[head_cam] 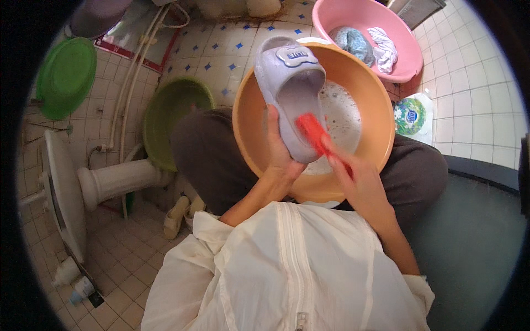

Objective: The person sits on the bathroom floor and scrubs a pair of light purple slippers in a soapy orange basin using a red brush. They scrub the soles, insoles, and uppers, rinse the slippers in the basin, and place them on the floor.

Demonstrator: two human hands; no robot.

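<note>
My left hand (282, 151) grips a pale lilac slide sandal (287, 124) by its heel end, toe pointing away from me and insole facing up. A raised badge with lettering sits on its strap. In my right hand (360, 173) is a red scrubbing brush (314, 133), blurred, its head against the insole near the heel; its bristles are hidden. Both hands are above an orange plastic basin (374, 124) between my knees. Sudsy water (341, 120) with bubbles covers the basin's bottom.
A pink basin (408, 53) with wet cloths stands at the far right, near a detergent pouch (414, 116). On the left are an olive-green basin (159, 124), a pedestal sink (124, 182) and a hanging green basin (66, 78). Beige slippers (176, 217) lie on the tiled floor.
</note>
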